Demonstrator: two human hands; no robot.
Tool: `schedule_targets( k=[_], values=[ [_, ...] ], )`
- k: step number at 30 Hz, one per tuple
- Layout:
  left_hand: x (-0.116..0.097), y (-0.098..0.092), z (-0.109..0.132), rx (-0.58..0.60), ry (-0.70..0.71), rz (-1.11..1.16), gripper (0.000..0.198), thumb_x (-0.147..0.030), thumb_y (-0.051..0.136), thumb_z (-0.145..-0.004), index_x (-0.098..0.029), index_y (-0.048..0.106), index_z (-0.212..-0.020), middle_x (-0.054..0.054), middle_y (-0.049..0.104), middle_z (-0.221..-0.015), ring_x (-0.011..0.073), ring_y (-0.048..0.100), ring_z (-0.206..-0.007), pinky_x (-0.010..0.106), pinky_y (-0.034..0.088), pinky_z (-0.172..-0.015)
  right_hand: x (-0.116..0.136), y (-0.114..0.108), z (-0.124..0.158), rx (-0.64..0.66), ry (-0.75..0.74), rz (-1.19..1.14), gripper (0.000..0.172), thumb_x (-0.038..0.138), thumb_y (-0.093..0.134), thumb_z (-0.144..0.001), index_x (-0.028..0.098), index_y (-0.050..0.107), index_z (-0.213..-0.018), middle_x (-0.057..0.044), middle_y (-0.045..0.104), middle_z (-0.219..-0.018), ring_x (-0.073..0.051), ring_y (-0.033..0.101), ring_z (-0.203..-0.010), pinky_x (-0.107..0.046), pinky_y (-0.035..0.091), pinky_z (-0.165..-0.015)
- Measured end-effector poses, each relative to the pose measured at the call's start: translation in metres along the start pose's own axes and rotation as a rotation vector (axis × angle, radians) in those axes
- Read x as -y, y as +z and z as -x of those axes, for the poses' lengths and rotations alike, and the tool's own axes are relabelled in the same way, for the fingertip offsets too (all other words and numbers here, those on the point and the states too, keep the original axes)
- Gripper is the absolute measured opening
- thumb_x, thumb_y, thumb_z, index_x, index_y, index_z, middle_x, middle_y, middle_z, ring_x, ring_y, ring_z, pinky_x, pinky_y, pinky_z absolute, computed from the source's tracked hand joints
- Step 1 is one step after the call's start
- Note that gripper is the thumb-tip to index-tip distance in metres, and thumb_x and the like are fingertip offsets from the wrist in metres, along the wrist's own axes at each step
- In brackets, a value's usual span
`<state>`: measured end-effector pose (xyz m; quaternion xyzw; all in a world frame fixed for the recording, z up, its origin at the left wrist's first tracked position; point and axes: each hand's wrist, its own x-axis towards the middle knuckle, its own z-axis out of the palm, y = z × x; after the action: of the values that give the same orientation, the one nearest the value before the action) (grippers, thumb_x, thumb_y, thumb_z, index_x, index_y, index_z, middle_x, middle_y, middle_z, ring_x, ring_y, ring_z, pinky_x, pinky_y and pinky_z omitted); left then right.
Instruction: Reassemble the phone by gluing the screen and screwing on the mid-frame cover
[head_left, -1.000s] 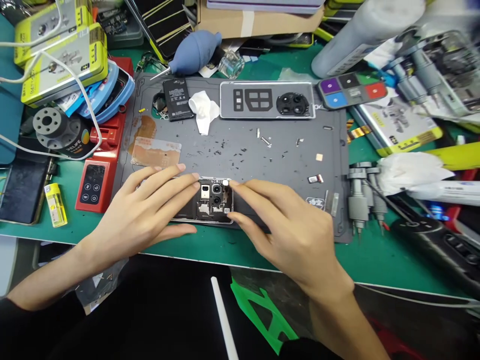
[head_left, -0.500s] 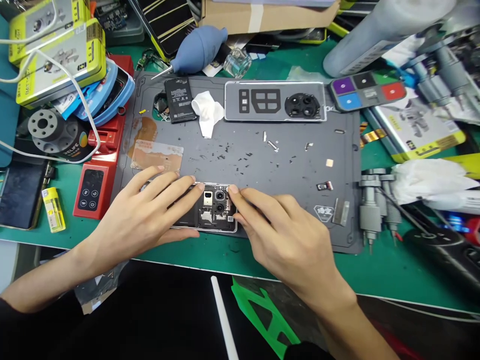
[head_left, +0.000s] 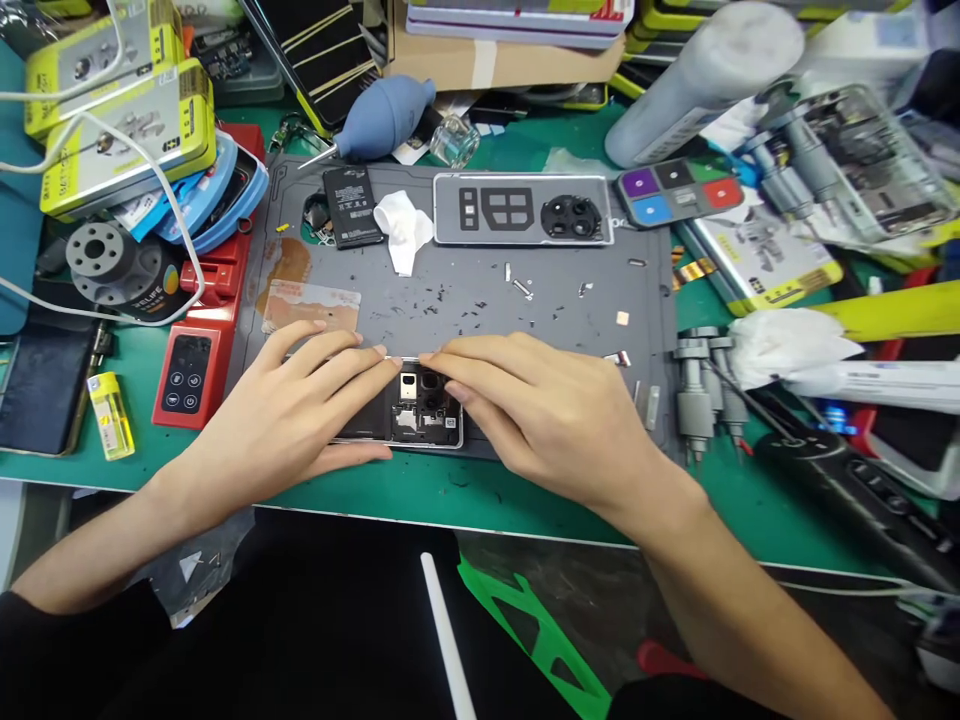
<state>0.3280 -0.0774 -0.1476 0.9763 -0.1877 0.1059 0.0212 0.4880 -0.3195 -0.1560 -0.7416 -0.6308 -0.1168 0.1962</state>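
An opened smartphone, its back off and its cameras and inner parts showing, lies at the front of the grey mat. My left hand lies across its left part, thumb along the near edge and fingers over the far edge, holding it. From the right, my right hand has its fingertips at the far edge by the cameras and its thumb at the right side. Its fingers are bent together and cover the phone's upper right corner. Behind are a detached back cover and a black battery.
The grey mat carries black scraps, small metal parts and a crumpled white tissue. A blue air blower lies at the back. Left stand a red device and a yellow lighter; grey screwdrivers stand right.
My right fingertips have shifted left along the phone's far edge, and the hand now covers more of its upper right corner. The left hand keeps its hold. The camera view has shifted somewhat.
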Motion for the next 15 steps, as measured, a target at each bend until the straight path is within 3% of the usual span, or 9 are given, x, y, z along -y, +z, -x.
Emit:
schedule_targets(
  k=[5,15],
  values=[
    [0.0025,-0.0024,-0.0048,0.037,0.024,0.015,0.075,-0.063,0.078,-0.107,-0.012,0.062,-0.16,0.013,0.079,-0.146,0.0372,0.071,-0.136,0.055,0.051,-0.122,-0.0041,0.0027,0.001,-0.007,-0.041,-0.037,0.021,0.015,0.063,-0.113,0.012,0.079,-0.126,-0.007,0.086,-0.12,-0.02,0.075,-0.088,-0.035,0.055,-0.069],
    [0.004,-0.0062,-0.008,0.074,-0.007,0.072,0.067,-0.056,0.08,-0.106,-0.016,0.067,-0.158,0.016,0.076,-0.136,0.0408,0.067,-0.134,0.062,0.054,-0.118,-0.0083,0.0004,0.003,0.012,-0.063,-0.045,0.021,0.012,0.066,-0.111,0.01,0.077,-0.128,-0.007,0.086,-0.125,-0.019,0.072,-0.088,-0.035,0.056,-0.072]
  ],
)
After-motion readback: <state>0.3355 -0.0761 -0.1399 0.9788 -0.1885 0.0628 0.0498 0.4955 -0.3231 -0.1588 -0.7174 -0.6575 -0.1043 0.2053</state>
